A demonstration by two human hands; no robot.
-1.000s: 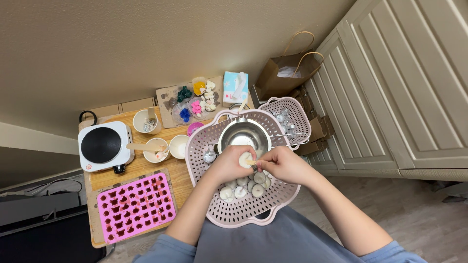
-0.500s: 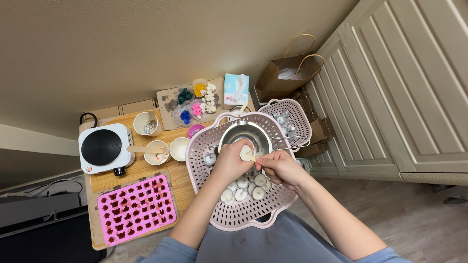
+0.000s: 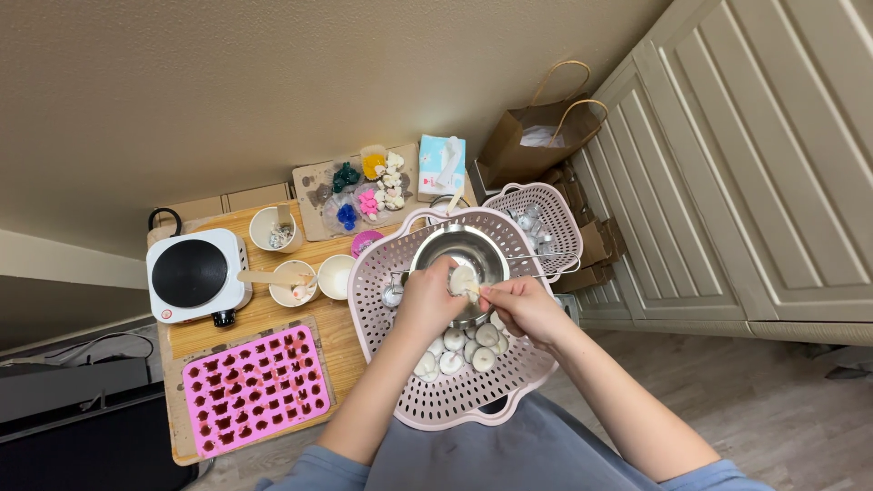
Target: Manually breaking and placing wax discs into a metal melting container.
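White wax, a small puck [image 3: 464, 278], sat pinched between the left hand [image 3: 427, 302] and right hand [image 3: 520, 307], both clamped on it over the steel bowl [image 3: 459, 250] in the pink basket [image 3: 455, 400], more pucks [image 3: 462, 350] lying just below.

Bare hands [image 3: 427, 300], forearms; short grey-blue sleeves [image 3: 300, 471].

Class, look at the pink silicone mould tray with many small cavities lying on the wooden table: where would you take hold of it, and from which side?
Take the pink silicone mould tray by its two short ends, coming from above with a hand on each. It lies flat and looks floppy, so a grip on one edge might let it sag. Its near-left corner overhangs the wooden table, offering fingers a way underneath.
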